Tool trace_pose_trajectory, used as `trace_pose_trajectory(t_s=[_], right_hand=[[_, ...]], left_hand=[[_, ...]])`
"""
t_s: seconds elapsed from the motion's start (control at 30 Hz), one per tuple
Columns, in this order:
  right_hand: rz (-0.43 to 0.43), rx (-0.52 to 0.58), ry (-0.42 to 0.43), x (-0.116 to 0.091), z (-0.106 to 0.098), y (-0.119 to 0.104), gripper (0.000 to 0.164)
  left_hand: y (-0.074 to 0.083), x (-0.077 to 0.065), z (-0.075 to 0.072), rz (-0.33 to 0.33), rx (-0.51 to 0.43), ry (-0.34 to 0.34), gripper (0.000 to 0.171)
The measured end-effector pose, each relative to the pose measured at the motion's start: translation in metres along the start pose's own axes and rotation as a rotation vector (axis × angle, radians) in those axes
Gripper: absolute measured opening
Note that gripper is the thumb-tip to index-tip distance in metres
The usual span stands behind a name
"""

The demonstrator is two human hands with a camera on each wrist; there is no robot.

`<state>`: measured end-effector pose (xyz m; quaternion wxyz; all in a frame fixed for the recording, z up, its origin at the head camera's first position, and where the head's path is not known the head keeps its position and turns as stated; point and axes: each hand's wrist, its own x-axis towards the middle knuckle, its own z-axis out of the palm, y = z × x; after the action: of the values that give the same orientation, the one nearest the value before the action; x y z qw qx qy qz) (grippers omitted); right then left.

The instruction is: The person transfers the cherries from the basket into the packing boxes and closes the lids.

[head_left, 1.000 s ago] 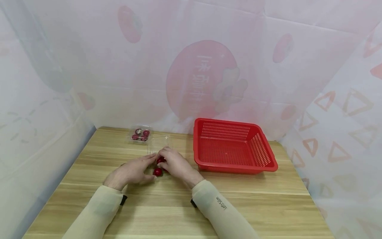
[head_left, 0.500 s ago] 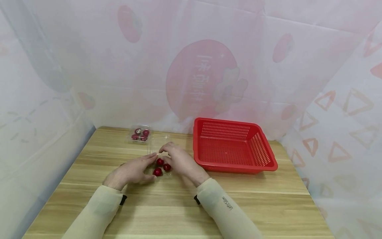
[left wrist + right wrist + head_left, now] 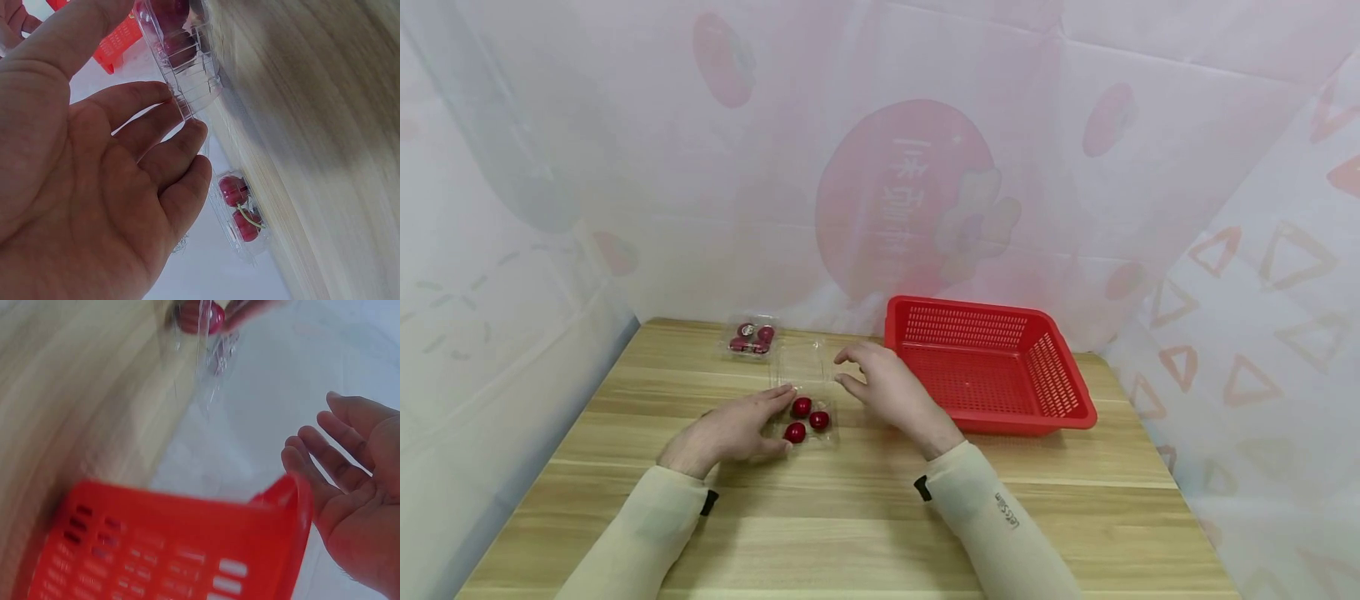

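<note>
Three dark red cherries [image 3: 801, 407] sit apart in the base of a clear plastic box [image 3: 827, 433], whose lid [image 3: 801, 360] lies folded back behind it. My left hand [image 3: 730, 427] rests at the box's left side, fingertips touching its clear wall in the left wrist view and thumb near the front corner. To the right of the box, my right hand [image 3: 891, 390] hovers with loosely bent fingers and holds nothing. It is beside the left end of a red plastic basket [image 3: 992, 425]. In the right wrist view its palm [image 3: 369, 512] is bare.
A second clear box [image 3: 751, 337] with several cherries and a round label stands at the back left of the wooden table [image 3: 850, 517]. The basket has slotted walls and a raised rim. Printed cloth walls [image 3: 737, 208] enclose the table's back and sides.
My right hand has lifted off the cherries and moved right and back toward the basket, uncovering all three cherries. My left hand has stayed in place at the box.
</note>
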<state>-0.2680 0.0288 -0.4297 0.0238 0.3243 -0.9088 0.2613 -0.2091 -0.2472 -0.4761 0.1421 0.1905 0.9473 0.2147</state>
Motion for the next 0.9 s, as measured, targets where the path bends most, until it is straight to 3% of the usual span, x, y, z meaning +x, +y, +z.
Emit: trace_pose_trajectory(t_s=[0.3, 0.6, 0.9], right_hand=[[0.037, -0.029, 0.038, -0.011, -0.018, 0.022, 0.027], [0.141, -0.049, 0.029, -0.023, -0.03, 0.041, 0.033], [0.186, -0.045, -0.014, -0.03, -0.04, 0.06, 0.031]], left_hand=[[0.001, -0.001, 0.0, -0.003, -0.007, -0.006, 0.093], [0.002, -0.001, -0.001, 0.003, -0.004, -0.003, 0.093], [0.002, -0.001, -0.001, -0.001, -0.006, -0.011, 0.093]])
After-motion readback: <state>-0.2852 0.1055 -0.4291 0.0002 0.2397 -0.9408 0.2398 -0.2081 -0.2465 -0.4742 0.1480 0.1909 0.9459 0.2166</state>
